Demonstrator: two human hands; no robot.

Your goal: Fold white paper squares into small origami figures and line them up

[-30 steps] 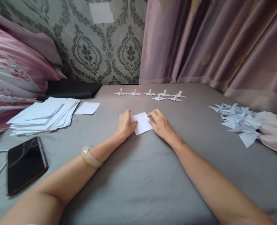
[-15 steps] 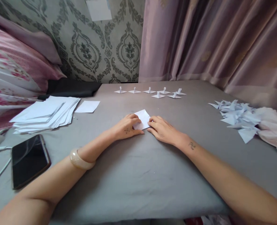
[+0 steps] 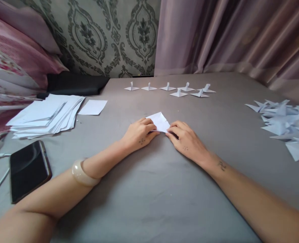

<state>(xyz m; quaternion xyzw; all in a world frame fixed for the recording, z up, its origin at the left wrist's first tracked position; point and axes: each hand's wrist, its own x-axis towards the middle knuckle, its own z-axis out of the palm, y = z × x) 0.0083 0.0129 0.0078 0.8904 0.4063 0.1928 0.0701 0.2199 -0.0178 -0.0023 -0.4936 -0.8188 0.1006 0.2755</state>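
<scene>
A small folded piece of white paper (image 3: 159,120) lies on the grey cloth between my hands, with a crease and a small notch showing near its right side. My left hand (image 3: 142,132) pinches its left and lower edge between thumb and fingers. At the paper's right corner, the thumb and fingertips of my right hand (image 3: 183,136) are closed on it. The fingers partly cover both ends of the paper. Beyond it stand several folded paper birds (image 3: 168,86) in two short rows.
To the left are a stack of white paper (image 3: 45,116), a single sheet (image 3: 93,107), a phone (image 3: 30,170) beside white cables, and a folded black cloth (image 3: 76,83). A heap of folded paper shapes (image 3: 287,118) lies at the right. Curtains hang behind the grey-covered surface (image 3: 139,202).
The view has tilted down and shifted slightly. The paper's near edge now looks folded up, and my fingers have closed in at its lower left and right corner.
</scene>
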